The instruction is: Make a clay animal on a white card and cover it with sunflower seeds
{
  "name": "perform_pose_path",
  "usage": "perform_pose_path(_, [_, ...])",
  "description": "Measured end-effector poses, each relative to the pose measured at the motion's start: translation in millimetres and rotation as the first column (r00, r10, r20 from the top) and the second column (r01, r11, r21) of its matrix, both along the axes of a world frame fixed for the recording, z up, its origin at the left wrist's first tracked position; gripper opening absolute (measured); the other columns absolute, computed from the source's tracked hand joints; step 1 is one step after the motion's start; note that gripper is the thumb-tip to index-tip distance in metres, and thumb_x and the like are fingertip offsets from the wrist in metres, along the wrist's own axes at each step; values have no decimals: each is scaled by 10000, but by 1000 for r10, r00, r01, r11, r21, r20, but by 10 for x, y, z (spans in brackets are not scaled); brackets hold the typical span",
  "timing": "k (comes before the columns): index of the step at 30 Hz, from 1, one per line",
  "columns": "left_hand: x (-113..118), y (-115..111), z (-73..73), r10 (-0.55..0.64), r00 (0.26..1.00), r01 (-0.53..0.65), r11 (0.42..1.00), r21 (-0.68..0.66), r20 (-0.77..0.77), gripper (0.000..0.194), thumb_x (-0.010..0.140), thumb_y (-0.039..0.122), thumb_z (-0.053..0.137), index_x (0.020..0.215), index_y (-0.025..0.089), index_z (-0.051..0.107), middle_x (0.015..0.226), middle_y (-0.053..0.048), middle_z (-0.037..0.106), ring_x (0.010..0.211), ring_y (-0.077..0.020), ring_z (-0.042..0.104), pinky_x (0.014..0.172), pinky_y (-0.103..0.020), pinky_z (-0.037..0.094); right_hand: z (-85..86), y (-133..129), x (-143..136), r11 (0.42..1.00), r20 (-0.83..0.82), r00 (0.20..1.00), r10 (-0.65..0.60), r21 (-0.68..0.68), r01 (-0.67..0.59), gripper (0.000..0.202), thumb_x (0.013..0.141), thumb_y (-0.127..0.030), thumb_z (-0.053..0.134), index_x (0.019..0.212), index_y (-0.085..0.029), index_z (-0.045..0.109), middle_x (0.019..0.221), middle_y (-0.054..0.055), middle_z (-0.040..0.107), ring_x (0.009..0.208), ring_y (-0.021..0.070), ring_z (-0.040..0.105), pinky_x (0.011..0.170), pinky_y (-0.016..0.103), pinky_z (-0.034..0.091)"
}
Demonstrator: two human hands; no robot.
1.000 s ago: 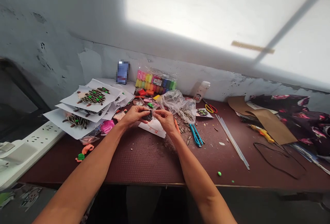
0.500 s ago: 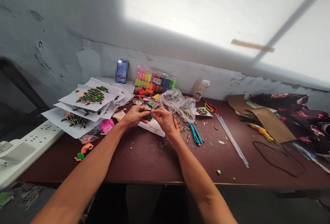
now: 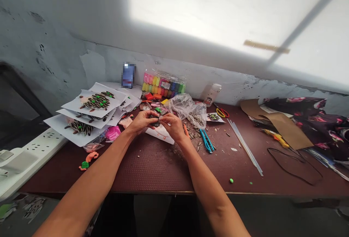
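My left hand [image 3: 141,122] is closed, thumb and fingers pinching a small dark packet [image 3: 156,124] above the table. Meeting it from the right, my right hand [image 3: 173,126] has its fingertips pinched at the packet's edge. Its contents are too small to make out. Beneath the hands lies a white paper [image 3: 160,135] with orange-red marks, partly covered by them. An orange pen-like stick [image 3: 185,130] and scattered striped seeds [image 3: 194,134] are beside my right hand. Behind the fingers are small packets with green and pink clay [image 3: 160,110].
Stacked papers with seed hedgehogs [image 3: 99,101] stand left, near a power strip [image 3: 40,149]. At the back are a clay pack [image 3: 165,84] and bottle [image 3: 212,94]. Rightward lie a blue cutter [image 3: 207,141], scissors [image 3: 223,113], clear sticks [image 3: 245,148] and a glue gun [image 3: 276,138].
Both hands stay almost in place, with the fingers shifting slightly at the dark packet. A tiny green bit at the right front has moved a little away and to the right.
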State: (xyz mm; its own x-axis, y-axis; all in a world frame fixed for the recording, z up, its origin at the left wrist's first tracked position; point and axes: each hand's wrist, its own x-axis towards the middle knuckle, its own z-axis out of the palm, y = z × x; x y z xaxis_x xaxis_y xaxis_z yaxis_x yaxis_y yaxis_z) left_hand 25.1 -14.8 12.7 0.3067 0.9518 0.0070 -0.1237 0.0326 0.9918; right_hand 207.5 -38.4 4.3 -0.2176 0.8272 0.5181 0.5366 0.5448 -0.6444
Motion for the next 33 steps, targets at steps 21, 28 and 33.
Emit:
perform_pose_path(21, [11, -11, 33, 18, 1000, -18, 1000, -1, -26, 464, 470, 368, 911, 801, 146, 672, 759, -19, 677, 625, -131, 601, 502, -240, 494, 57, -86, -52, 990, 183, 981, -64, 134, 40, 170, 950, -233, 596, 871, -229, 747, 933, 67, 708, 892, 189, 627, 838, 302, 474])
perform_pose_path(28, [72, 9, -44, 96, 988, -89, 994, 67, -117, 319, 529, 311, 806, 761, 159, 650, 687, -1, 645, 526, -105, 533, 415, -199, 374, 32, -116, -136, 981, 208, 971, -120, 178, 83, 141, 893, -164, 603, 819, -229, 703, 946, 78, 684, 930, 220, 608, 876, 347, 479])
perform_pose_path(33, [-67, 169, -144, 299, 911, -234, 942, 241, -284, 219, 600, 275, 720, 792, 177, 685, 689, -10, 675, 544, -146, 562, 479, -239, 427, 83, -95, -128, 969, -62, 983, -175, 164, 183, 158, 858, -162, 565, 926, -234, 687, 1055, 69, 687, 1001, 204, 618, 905, 329, 498])
